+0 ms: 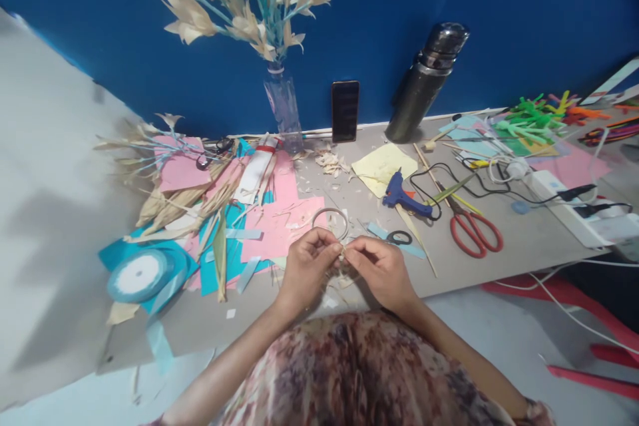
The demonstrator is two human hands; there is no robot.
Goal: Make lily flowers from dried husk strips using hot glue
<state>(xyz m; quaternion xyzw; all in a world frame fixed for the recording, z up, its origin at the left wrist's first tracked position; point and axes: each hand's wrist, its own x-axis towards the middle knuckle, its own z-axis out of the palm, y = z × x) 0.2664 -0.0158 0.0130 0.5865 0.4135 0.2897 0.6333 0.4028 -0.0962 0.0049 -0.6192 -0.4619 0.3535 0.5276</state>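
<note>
My left hand [312,265] and my right hand [379,267] meet close together over the front of the table. The fingertips of both are pinched on a small pale piece [342,251], too small and covered to name for sure; it looks like dried husk. Just beyond the fingers a thin ring [330,211] shows over the pink paper [284,223]; I cannot tell whether it touches them. Small black-handled scissors [399,237] lie right of my right hand. Farther right are a blue glue gun [399,194] on its side and large red-handled scissors [476,233].
Dried husks [174,203] and a light-blue ribbon roll [140,276] lie at left. Along the wall stand a clear bottle [282,103] with husk flowers [239,6], a phone [345,111] and a flask [424,90]. A power strip [566,203] and cords are at right.
</note>
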